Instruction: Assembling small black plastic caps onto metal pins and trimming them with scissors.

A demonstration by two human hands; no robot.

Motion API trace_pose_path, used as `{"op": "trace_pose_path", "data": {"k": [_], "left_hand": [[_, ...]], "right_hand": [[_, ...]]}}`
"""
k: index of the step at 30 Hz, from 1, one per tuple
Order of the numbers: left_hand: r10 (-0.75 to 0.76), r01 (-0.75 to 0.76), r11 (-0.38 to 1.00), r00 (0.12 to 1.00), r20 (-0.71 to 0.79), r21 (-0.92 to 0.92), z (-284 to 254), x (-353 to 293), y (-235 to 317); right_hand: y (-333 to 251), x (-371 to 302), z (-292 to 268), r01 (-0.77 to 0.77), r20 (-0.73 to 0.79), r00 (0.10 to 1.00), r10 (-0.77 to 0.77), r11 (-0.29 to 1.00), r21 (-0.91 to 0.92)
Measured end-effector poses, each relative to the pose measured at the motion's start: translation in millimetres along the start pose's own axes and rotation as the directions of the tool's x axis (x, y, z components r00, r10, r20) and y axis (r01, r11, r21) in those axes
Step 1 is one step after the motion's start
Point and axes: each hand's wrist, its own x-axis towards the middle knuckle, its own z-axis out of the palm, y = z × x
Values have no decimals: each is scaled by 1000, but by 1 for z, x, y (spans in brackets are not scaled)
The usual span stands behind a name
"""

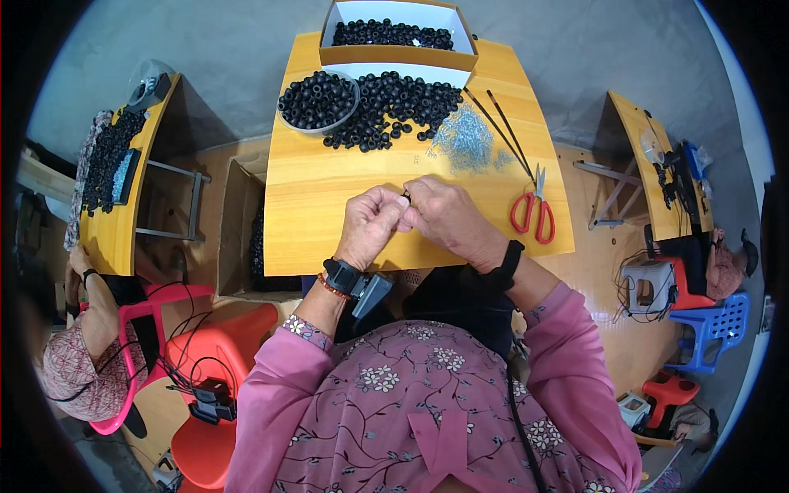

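Observation:
Above the near part of the yellow table (312, 238), my left hand (371, 222) and my right hand (448, 218) meet at the fingertips. Both are closed in a pinch around a small black piece (406, 196), mostly hidden by the fingers. Beyond them lies a loose heap of round black bead-like pieces with holes (386, 103). More of these fill a clear round tub (357, 105) on the left. To the right of the heap is a pile of tiny light-blue pieces (465, 141). Red-handled scissors (537, 204) rest near my right hand.
Two thin dark sticks (508, 131) lie beside the blue pile. A cardboard box (399, 57) with black pieces stands at the far edge. Left of the table are an open carton (238, 205) and a red chair (209, 353). Other people sit at side tables left and right.

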Motion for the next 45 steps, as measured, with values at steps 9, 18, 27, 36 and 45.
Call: {"op": "trace_pose_path", "data": {"k": [9,18,27,36,45], "left_hand": [[-3,-2,995,999,43,103,-1,-2,1],[-51,29,979,993,103,204,-2,5,-4],[61,-53,989,997,53,-140,-13,0,-13],[363,-390,921,831,-421,25,-58,-37,26],[141,-306,952,453,-880,-5,-212,-74,15]], "right_hand": [[6,-5,8,49,68,996,-49,999,3],[13,-13,7,82,176,982,-72,996,-45],[-7,-26,8,-195,-34,977,212,942,271],[26,-6,18,-127,25,992,126,933,336],[37,68,38,-70,123,987,106,962,-263]]}}
